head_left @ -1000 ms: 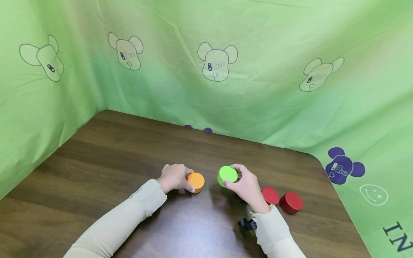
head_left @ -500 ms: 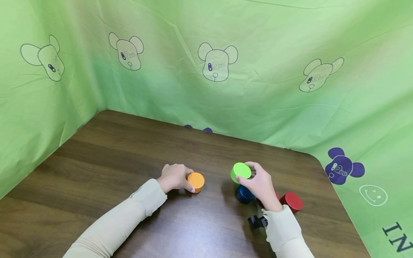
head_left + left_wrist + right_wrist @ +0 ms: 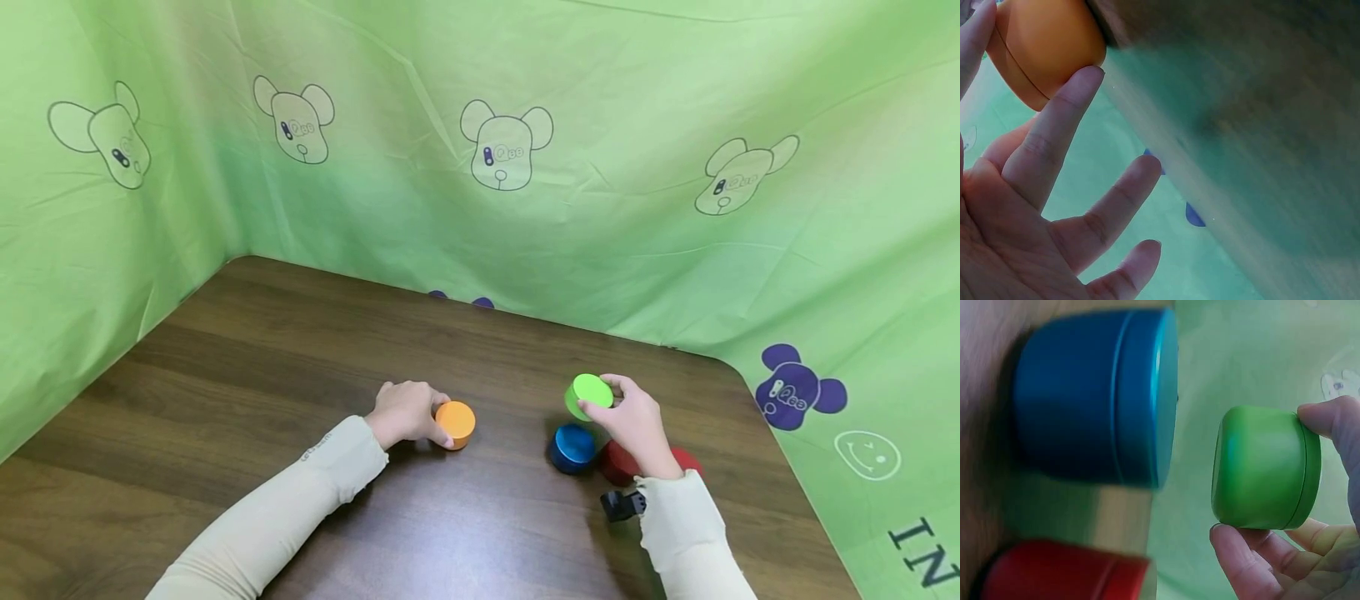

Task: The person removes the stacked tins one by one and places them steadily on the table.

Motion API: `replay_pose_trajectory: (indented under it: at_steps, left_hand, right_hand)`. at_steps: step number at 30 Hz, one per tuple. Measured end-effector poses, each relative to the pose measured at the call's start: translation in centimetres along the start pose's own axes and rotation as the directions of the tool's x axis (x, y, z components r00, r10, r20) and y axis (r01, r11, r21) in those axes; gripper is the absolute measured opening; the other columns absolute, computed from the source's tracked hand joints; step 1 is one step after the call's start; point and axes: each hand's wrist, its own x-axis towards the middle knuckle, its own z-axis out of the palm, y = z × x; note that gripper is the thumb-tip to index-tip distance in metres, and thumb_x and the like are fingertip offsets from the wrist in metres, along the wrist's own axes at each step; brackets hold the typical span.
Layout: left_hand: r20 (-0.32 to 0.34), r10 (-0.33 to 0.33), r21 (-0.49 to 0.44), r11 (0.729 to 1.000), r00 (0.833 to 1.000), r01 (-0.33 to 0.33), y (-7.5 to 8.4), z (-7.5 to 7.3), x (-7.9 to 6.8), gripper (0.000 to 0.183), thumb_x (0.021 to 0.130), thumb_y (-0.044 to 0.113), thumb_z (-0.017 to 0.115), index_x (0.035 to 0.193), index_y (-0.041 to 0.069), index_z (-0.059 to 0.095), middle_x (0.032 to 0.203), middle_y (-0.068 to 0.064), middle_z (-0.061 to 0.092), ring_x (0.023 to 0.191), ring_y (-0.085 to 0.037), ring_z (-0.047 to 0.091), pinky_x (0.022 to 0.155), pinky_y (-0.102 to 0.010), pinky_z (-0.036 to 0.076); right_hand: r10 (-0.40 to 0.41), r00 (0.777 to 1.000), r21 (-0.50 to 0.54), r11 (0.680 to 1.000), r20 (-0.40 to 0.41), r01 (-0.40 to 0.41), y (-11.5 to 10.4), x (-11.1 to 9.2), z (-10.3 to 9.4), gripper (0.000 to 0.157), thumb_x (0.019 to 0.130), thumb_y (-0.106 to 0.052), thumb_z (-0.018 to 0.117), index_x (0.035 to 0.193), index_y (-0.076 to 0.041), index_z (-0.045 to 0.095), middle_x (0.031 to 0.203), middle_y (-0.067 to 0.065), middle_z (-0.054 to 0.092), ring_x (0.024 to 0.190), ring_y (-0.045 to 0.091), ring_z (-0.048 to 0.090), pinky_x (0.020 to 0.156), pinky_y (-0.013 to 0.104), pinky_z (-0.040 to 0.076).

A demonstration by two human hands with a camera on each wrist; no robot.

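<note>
My left hand pinches an orange round tin that sits on the wooden table. In the left wrist view, thumb and forefinger touch the orange tin while the other fingers spread apart from it. A bright green lidded tin is held between thumb and fingers of my right hand, raised off the table just beyond a blue tin. Seen from the right wrist, a gap separates the green tin from the blue tin.
A red tin stands right of the blue one, partly behind my right hand. Another red tin is mostly covered by the right wrist. Green printed cloth hangs behind the table. A black device sits at the right cuff.
Holding the green tin, my right hand has moved rightward. The blue tin has come into view from behind it, and the red tins are now more covered. The left hand stays put.
</note>
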Motion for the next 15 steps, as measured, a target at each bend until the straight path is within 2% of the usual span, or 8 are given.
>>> replay_pose_trajectory:
  at_steps: [15]
  left_hand:
    - [0.002, -0.002, 0.003, 1.000, 1.000, 0.002, -0.1, 0.0, 0.1, 0.065, 0.064, 0.040, 0.087, 0.123, 0.021, 0.067, 0.119, 0.002, 0.067, 0.109, -0.023, 0.060, 0.090, -0.045, 0.036]
  right_hand:
    - [0.016, 1.000, -0.048, 0.999, 0.019, -0.015, 1.8, 0.0, -2.1, 0.057, 0.084, -0.024, 0.068, 0.126, 0.010, 0.050, 0.111, 0.028, 0.060, 0.092, 0.036, 0.061, 0.070, 0.034, 0.046]
